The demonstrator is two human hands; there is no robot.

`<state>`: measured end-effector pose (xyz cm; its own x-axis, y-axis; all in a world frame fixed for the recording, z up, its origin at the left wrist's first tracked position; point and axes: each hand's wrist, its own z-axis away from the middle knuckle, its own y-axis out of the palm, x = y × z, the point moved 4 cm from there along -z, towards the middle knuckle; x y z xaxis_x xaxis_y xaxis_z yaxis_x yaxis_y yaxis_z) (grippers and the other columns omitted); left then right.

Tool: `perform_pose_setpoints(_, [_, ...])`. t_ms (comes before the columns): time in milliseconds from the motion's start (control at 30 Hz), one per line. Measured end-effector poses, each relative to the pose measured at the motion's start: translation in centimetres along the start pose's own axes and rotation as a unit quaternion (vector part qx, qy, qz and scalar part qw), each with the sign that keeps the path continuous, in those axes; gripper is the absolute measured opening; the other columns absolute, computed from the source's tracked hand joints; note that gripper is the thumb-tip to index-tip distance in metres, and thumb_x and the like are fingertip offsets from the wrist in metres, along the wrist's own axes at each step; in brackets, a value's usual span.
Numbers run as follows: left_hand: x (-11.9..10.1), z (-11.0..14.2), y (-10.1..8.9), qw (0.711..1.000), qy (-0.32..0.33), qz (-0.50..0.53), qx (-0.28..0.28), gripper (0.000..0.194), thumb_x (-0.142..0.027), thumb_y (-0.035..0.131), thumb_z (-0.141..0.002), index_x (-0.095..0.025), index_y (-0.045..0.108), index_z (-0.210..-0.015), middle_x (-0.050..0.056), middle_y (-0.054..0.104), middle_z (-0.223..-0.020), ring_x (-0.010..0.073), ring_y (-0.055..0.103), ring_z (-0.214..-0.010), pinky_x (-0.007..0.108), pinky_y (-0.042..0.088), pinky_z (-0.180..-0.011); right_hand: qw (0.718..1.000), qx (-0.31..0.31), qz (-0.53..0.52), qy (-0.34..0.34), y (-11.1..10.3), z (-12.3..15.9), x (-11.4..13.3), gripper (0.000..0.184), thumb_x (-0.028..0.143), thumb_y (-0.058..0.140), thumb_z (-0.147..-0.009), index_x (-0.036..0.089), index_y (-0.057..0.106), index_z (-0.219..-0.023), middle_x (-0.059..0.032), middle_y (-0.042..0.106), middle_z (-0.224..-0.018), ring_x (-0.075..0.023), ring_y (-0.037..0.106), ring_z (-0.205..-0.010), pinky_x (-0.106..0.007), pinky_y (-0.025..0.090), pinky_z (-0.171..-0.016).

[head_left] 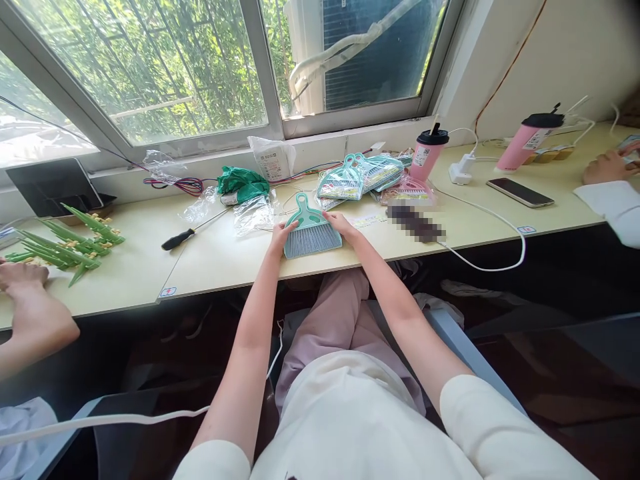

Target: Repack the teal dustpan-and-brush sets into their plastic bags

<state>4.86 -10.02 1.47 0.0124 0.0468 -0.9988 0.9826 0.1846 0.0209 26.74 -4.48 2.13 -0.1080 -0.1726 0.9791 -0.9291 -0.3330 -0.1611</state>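
A cream shirt lies nearest, worn by the seated person, its sleeve ends showing at left and right. The window fills much of the far side, with greenery behind the glass. Below it a pale yellow table runs from left to right, and pinkish trousers show under its near edge. At far left, long green leaf-like pieces with small yellowish parts lie beside a co-worker's hand. Wrapped dustpan sets are heaped at the far middle. Nearer, close to the table's front edge, is a mint-green dustpan with a grey-bristled brush in it, bristles toward the person. A pink cup stands far right, another left of it; a phone lies nearer. The person's right hand holds the dustpan's right side and the left hand its left, both partly curled, thumbs on the upper face; the other fingers are largely hidden. To their left lies a screwdriver, black handle toward near left. A white charger sits between the cups.
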Motion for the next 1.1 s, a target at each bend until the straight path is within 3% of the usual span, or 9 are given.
perform_pose_setpoints(133, [0.5, -0.7, -0.3, 0.999, -0.003, 0.033, -0.031, 0.043, -0.054, 0.091, -0.06, -0.018, 0.075, -0.078, 0.006, 0.071, -0.072, 0.021, 0.066, -0.069, 0.032, 0.049, -0.062, 0.983, -0.022, 0.174, -0.053, -5.4, 2.5, 0.0, 0.082, 0.08, 0.031, -0.095, 0.02, 0.068, -0.135, -0.0131, 0.071, -0.135, -0.0297, 0.066, -0.124, -0.042, 0.051, -0.104])
perform_pose_setpoints(200, [0.8, -1.2, -0.4, 0.998, 0.002, 0.052, -0.042, 0.044, -0.054, 0.091, -0.06, -0.018, 0.074, -0.079, 0.006, 0.071, -0.075, 0.0207, 0.067, -0.071, 0.032, 0.051, -0.066, 0.939, -0.032, 0.339, -0.051, -7.9, 4.4, -0.2, 0.075, 0.071, 0.031, -0.1, 0.019, 0.062, -0.144, -0.0139, 0.058, -0.153, -0.032, 0.049, -0.146, -0.048, 0.035, -0.122])
perform_pose_setpoints(267, [1.2, -1.8, -0.5, 0.997, 0.009, 0.066, -0.036, 0.045, -0.055, 0.09, -0.062, -0.018, 0.073, -0.081, 0.006, 0.072, -0.078, 0.0208, 0.068, -0.075, 0.033, 0.053, -0.07, 0.885, 0.031, 0.464, -0.016, -8.9, 6.5, -0.8, 0.072, 0.065, 0.037, -0.1, 0.02, 0.052, -0.154, -0.0135, 0.043, -0.164, -0.0336, 0.035, -0.156, -0.052, 0.025, -0.127])
perform_pose_setpoints(400, [2.0, -2.7, -0.6, 0.996, 0.021, 0.087, -0.02, 0.044, -0.053, 0.09, -0.063, -0.018, 0.071, -0.081, 0.006, 0.071, -0.078, 0.021, 0.068, -0.077, 0.033, 0.054, -0.073, 0.824, 0.128, 0.547, -0.071, -6.5, 11.6, -0.7, 0.076, 0.063, 0.047, -0.097, 0.023, 0.039, -0.162, -0.0106, 0.029, -0.171, -0.0354, 0.031, -0.158, -0.054, 0.028, -0.125])
perform_pose_setpoints(633, [2.2, -2.7, -0.7, 0.996, 0.024, 0.082, -0.033, 0.04, -0.05, 0.087, -0.069, -0.018, 0.068, -0.084, 0.006, 0.068, -0.079, 0.023, 0.069, -0.082, 0.035, 0.055, -0.078, 0.814, 0.095, 0.526, -0.227, -0.9, 17.6, -0.2, 0.047, 0.023, 0.039, -0.105, 0.036, 0.065, -0.142, -0.0016, 0.066, -0.145, -0.0255, 0.065, -0.124, -0.044, 0.04, -0.109])
perform_pose_setpoints(733, [2.1, -2.6, -0.7, 0.996, 0.014, 0.074, -0.042, 0.039, -0.045, 0.087, -0.069, -0.017, 0.069, -0.088, 0.007, 0.07, -0.082, 0.023, 0.069, -0.081, 0.036, 0.055, -0.078, 0.844, 0.066, 0.476, -0.238, -0.4, 17.4, 0.2, 0.048, 0.022, 0.034, -0.107, 0.037, 0.077, -0.124, -0.0001, 0.077, -0.124, -0.0222, 0.071, -0.106, -0.043, 0.043, -0.104])
perform_pose_setpoints(833, [1.9, -2.4, -0.5, 0.997, 0.014, 0.071, -0.028, 0.037, -0.042, 0.086, -0.07, -0.017, 0.068, -0.089, 0.008, 0.071, -0.085, 0.0223, 0.07, -0.08, 0.035, 0.055, -0.078, 0.871, -0.022, 0.42, -0.255, 0.2, 15.7, 2.7, 0.046, 0.029, 0.038, -0.108, 0.04, 0.082, -0.11, 0.0008, 0.081, -0.114, -0.0236, 0.07, -0.11, -0.046, 0.043, -0.106])
perform_pose_setpoints(967, [1.8, -2.2, -0.3, 0.997, 0.021, 0.079, 0.0, 0.04, -0.042, 0.086, -0.069, -0.017, 0.067, -0.092, 0.008, 0.073, -0.091, 0.021, 0.07, -0.079, 0.034, 0.055, -0.076, 0.873, -0.113, 0.386, -0.277, 2.1, 11.4, 6.4, 0.035, 0.035, 0.047, -0.105, 0.04, 0.08, -0.116, 0.0036, 0.071, -0.136, -0.0285, 0.053, -0.138, -0.051, 0.036, -0.116])
perform_pose_setpoints(1100, [1.7, -2.0, -0.2, 0.996, 0.024, 0.089, 0.007, 0.041, -0.043, 0.086, -0.069, -0.018, 0.066, -0.095, 0.007, 0.073, -0.09, 0.021, 0.07, -0.081, 0.034, 0.055, -0.079, 0.89, -0.117, 0.373, -0.234, 4.3, 6.4, 5.9, 0.035, 0.029, 0.049, -0.104, 0.037, 0.078, -0.122, 0.0032, 0.065, -0.145, -0.0302, 0.047, -0.143, -0.053, 0.032, -0.12])
